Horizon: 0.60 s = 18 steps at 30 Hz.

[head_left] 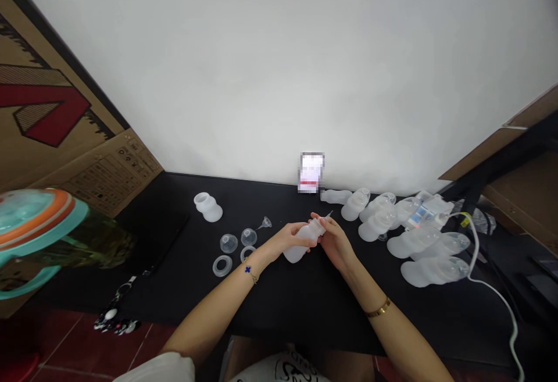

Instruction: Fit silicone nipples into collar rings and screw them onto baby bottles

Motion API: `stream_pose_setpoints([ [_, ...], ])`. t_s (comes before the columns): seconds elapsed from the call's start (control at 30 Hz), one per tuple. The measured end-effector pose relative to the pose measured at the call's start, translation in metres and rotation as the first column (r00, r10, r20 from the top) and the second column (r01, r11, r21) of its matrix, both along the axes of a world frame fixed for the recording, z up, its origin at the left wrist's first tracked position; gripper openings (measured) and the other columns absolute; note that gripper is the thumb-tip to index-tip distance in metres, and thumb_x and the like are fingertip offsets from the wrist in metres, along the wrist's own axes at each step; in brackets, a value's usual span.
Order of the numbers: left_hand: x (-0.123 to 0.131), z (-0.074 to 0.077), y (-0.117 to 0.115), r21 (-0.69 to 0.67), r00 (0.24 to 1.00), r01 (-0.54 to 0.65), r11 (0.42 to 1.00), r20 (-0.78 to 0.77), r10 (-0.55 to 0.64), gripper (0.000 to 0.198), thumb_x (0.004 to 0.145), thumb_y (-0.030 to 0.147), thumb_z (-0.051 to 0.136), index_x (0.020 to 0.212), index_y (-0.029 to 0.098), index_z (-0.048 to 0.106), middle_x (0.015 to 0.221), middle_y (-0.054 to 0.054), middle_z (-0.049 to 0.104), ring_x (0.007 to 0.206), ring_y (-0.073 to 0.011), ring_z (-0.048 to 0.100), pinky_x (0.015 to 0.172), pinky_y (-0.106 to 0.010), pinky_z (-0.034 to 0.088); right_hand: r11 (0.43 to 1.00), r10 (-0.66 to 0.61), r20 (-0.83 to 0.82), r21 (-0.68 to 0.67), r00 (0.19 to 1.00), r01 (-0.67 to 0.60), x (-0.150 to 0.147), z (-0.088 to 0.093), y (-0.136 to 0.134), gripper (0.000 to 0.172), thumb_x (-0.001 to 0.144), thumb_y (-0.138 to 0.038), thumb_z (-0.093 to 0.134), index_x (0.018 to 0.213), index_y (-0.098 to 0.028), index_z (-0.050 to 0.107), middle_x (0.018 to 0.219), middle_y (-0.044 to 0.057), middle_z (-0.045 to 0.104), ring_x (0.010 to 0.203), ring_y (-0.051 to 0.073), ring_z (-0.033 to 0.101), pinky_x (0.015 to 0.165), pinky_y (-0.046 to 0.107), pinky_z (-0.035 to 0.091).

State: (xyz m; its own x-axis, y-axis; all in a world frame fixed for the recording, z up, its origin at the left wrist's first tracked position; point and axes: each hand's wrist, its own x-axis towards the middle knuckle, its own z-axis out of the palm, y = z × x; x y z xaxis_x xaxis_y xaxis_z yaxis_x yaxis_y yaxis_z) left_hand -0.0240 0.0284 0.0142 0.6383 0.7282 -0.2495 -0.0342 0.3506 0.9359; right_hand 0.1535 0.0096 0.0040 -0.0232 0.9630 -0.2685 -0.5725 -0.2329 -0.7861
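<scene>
The left hand (288, 239) wraps its fingers around the body of a frosted bottle (303, 242), held tilted over the black table (279, 306). The right hand (333, 239) pinches at the bottle's neck, seemingly on a small part too blurred to identify. More bottles (418, 242) lie to the right.

Both hands on one frosted bottle (301, 243) mid-table: left hand (288, 238) grips body, right hand (333, 242) at neck. Left of bottle: small funnel (265, 222), two domes, two rings. Right of it: pile of bottles (410, 236).
</scene>
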Motion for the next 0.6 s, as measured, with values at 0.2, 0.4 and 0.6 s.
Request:
stream_pose_setpoints([
  [0.2, -0.0006, 0.0002, -0.0014, -0.069, 0.999, 0.007, 0.998, 0.034, -0.005, 0.050, 0.071, 0.036, 0.086, 0.113, 0.015, 0.070, 0.102, -0.009, 0.072, 0.069, -0.0129, 0.064, 0.066, -0.026, 0.050, 1.000, 0.015, -0.008, -0.005, 1.000, -0.015, -0.0006, 0.0014, -0.0013, 0.027, 0.066, -0.038, 0.090, 0.069, -0.022, 0.068, 0.115, 0.003, 0.074, 0.089, 0.021, 0.064, 0.062, 0.030, 0.043],
  [0.4, 0.0007, 0.0033, -0.0037, -0.127, 0.998, 0.002, 0.992, 0.057, 0.006, 0.055, 0.070, 0.038, 0.086, 0.116, 0.015, 0.068, 0.103, -0.010, 0.072, 0.067, -0.0133, 0.066, 0.066, -0.027, 0.052, 1.000, 0.027, -0.007, -0.006, 1.000, -0.027, -0.0001, 0.0043, -0.0024, 0.025, 0.069, -0.039, 0.088, 0.073, -0.023, 0.070, 0.117, 0.003, 0.073, 0.095, 0.023, 0.065, 0.067, 0.031, 0.048],
  [0.6, 0.0008, 0.0008, -0.0032, -0.150, 0.995, 0.018, 0.989, 0.096, -0.003, 0.057, 0.072, 0.038, 0.085, 0.119, 0.014, 0.065, 0.104, -0.013, 0.073, 0.066, -0.0139, 0.066, 0.063, -0.026, 0.052, 0.999, 0.038, 0.007, -0.006, 0.999, -0.038, 0.0003, 0.0062, -0.0035, 0.024, 0.070, -0.041, 0.087, 0.074, -0.023, 0.070, 0.120, 0.003, 0.073, 0.102, 0.025, 0.066, 0.071, 0.034, 0.051],
])
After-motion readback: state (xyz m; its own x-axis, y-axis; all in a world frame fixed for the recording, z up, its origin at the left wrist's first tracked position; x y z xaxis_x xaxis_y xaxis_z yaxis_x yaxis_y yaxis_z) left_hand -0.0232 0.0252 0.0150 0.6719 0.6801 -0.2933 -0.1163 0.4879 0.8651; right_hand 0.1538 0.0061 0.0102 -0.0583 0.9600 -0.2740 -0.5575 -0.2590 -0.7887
